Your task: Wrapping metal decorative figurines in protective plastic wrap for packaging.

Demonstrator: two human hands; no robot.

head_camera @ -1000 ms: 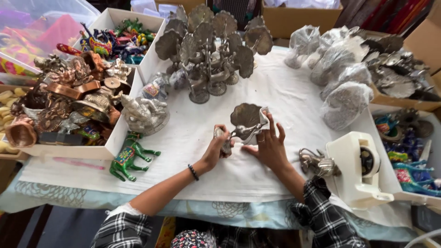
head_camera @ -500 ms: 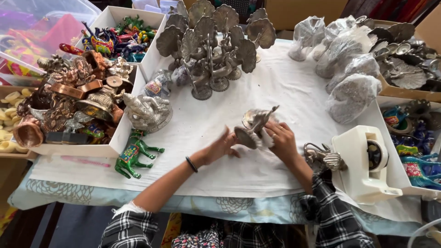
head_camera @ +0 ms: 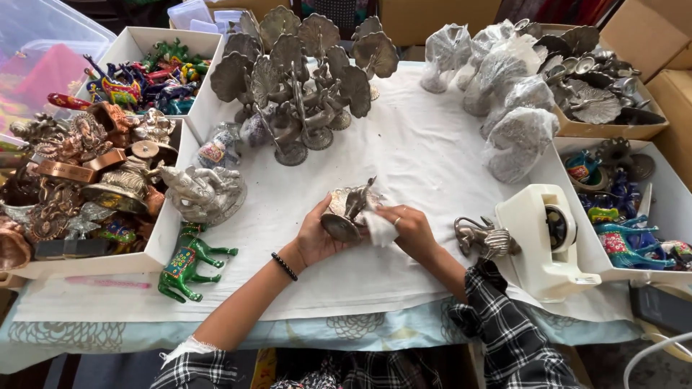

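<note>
— What is each hand doing?

— The left hand (head_camera: 314, 238) curls around a grey metal peacock figurine (head_camera: 346, 210), tipped over above the white cloth-covered table (head_camera: 432, 158), gripping its round base. The right hand (head_camera: 409, 227) pinches a small white cloth (head_camera: 379, 229) against the figurine.

— How many other things?

— One green painted horse (head_camera: 186, 261) stands near the left forearm, one small metal elephant (head_camera: 481, 238) beside the right wrist, and one cream tape dispenser (head_camera: 539, 238) just past it. Roughly eight fan-tailed metal peacocks (head_camera: 303, 72) cluster behind; about six plastic-wrapped figurines (head_camera: 504, 86) sit right of them.
</note>
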